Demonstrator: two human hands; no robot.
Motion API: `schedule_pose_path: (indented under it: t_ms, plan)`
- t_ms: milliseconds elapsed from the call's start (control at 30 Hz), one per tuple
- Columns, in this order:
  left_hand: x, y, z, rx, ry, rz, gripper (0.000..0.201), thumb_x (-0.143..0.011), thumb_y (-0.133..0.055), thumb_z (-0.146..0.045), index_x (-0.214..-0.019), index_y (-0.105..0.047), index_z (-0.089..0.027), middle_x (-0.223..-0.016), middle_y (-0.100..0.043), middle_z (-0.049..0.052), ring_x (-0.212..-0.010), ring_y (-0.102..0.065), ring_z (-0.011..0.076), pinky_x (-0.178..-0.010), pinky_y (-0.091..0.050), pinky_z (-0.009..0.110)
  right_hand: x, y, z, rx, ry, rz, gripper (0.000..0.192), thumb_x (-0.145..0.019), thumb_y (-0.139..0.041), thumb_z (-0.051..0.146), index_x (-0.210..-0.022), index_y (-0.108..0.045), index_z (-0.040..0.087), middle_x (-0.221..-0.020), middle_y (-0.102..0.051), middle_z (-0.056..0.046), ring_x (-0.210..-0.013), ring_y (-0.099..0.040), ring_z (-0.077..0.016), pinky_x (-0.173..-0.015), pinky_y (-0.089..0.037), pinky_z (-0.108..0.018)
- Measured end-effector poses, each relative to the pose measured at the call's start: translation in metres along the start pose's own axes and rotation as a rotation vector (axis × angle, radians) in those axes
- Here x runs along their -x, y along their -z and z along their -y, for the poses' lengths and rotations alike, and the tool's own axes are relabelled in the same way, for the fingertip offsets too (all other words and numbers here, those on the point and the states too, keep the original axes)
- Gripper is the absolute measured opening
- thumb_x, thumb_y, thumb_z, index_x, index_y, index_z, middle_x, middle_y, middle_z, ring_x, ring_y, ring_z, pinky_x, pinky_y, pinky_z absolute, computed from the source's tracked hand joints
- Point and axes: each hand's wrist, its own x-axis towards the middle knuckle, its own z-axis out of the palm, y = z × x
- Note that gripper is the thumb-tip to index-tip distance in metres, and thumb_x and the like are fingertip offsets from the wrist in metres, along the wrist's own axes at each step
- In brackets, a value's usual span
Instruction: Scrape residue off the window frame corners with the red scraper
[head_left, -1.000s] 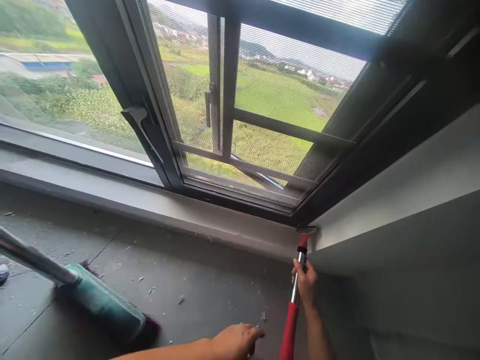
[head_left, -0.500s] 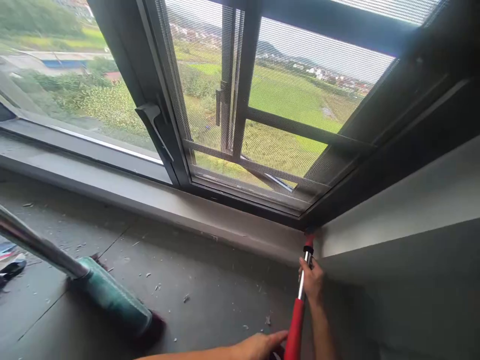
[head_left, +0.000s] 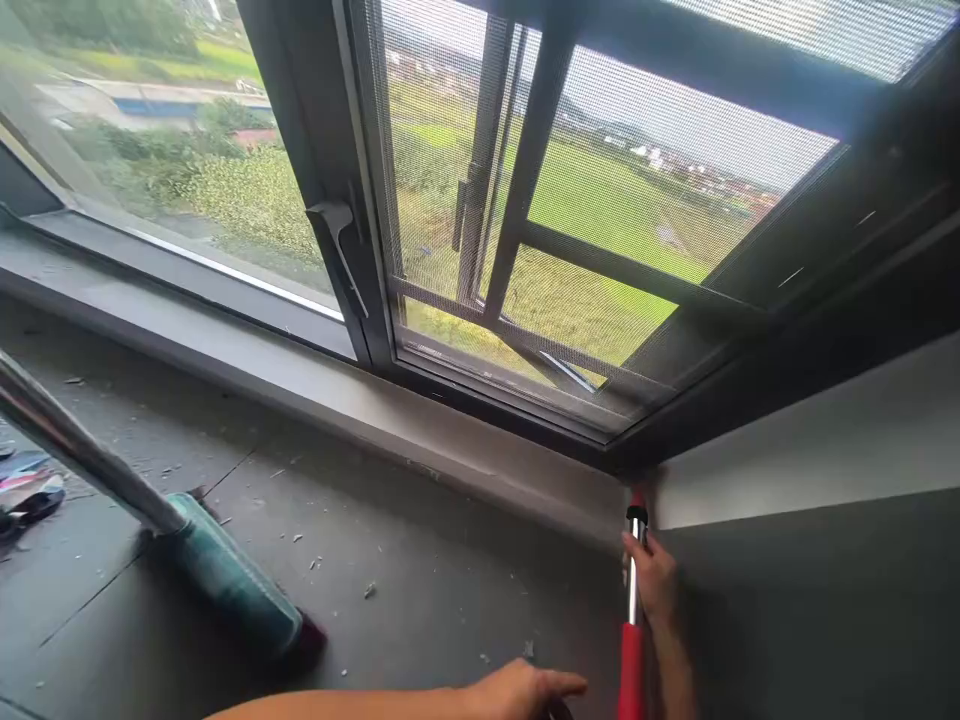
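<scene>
In the lower right, my right hand [head_left: 652, 578] is wrapped round the silver shaft of a long red-and-silver tool [head_left: 631, 660]. A black collar [head_left: 637, 514] sits near its far end. Its red tip [head_left: 637, 494] reaches into the corner where the window ledge meets the side wall; the exact contact there is hard to see. The tool's near end runs out of the picture. My left hand [head_left: 525, 690], at the bottom edge, stands apart from the red part, with one finger stretched out. Its other fingers are partly cut off, beside something dark.
A green-headed broom or mop [head_left: 232, 575] with a metal pole [head_left: 82, 440] rests at lower left. Debris bits [head_left: 370, 591] are scattered over the grey floor [head_left: 420, 640]. The low ledge [head_left: 480, 440] runs below dark-framed windows with a handle [head_left: 341, 260]. A side wall [head_left: 817, 590] rises right.
My left hand has come away from the red part of the tool. The right hand keeps its hold at the corner. The view has shifted slightly.
</scene>
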Motion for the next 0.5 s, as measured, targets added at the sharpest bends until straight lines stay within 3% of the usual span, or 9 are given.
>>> schedule_pose_path:
  t_ms: [67, 167, 500]
  plan:
    - [0.002, 0.006, -0.001, -0.001, 0.061, -0.074, 0.057, -0.076, -0.055, -0.031, -0.131, -0.043, -0.022, -0.105, -0.066, 0.006, -0.090, -0.062, 0.0188, -0.081, -0.047, 0.027, 0.001, -0.001, 0.004, 0.026, 0.013, -0.001, 0.037, -0.060, -0.057, 0.056, -0.053, -0.046, 0.022, -0.036, -0.042, 0.005, -0.032, -0.042, -0.0120, -0.036, -0.033, -0.025]
    - [0.006, 0.012, -0.003, -0.014, 0.102, -0.168, 0.055, -0.074, -0.052, -0.028, -0.128, -0.046, -0.021, -0.098, -0.068, 0.003, -0.080, -0.062, 0.0154, -0.074, -0.049, 0.024, 0.002, -0.006, 0.010, 0.045, 0.040, 0.020, 0.035, -0.060, -0.058, 0.055, -0.053, -0.048, 0.022, -0.036, -0.044, 0.005, -0.032, -0.042, -0.0123, -0.035, -0.032, -0.025]
    - [0.011, 0.024, 0.017, -0.022, 0.105, -0.270, 0.048, -0.073, -0.049, -0.027, -0.121, -0.053, -0.021, -0.087, -0.069, 0.002, -0.075, -0.061, 0.0134, -0.069, -0.047, 0.022, -0.002, -0.006, 0.010, 0.051, -0.007, 0.010, 0.034, -0.060, -0.057, 0.054, -0.053, -0.047, 0.022, -0.037, -0.043, 0.006, -0.032, -0.042, -0.0118, -0.035, -0.033, -0.025]
